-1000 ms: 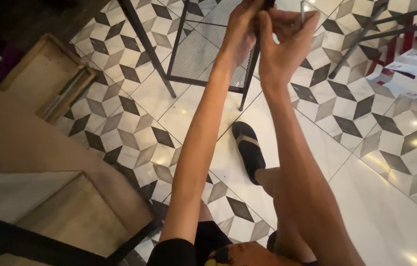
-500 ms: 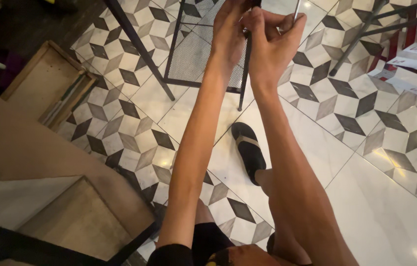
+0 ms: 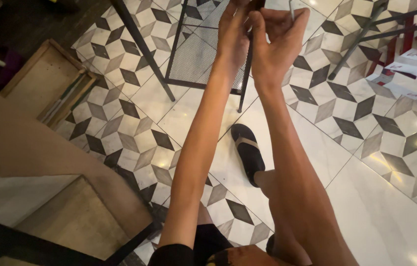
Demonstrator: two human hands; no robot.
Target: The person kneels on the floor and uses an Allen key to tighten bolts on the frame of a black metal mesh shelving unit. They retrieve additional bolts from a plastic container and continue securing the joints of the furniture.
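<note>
Metal stool frame (image 3: pixel 203 54) with a black mesh panel stands on the patterned tile floor (image 3: pixel 376 148), and both hands meet at its upper right edge, just above the right leg. Left hand (image 3: pixel 233 37) curls its fingers closed around a small dark part (image 3: pixel 257 5) at the top of the frame, while right hand (image 3: pixel 277 42) pinches a thin light stick (image 3: pixel 291 10) beside it, palm half open. Work at that edge looks unfinished, both hands being busy there; a black sandal (image 3: pixel 248 152) rests below the frame.
</note>
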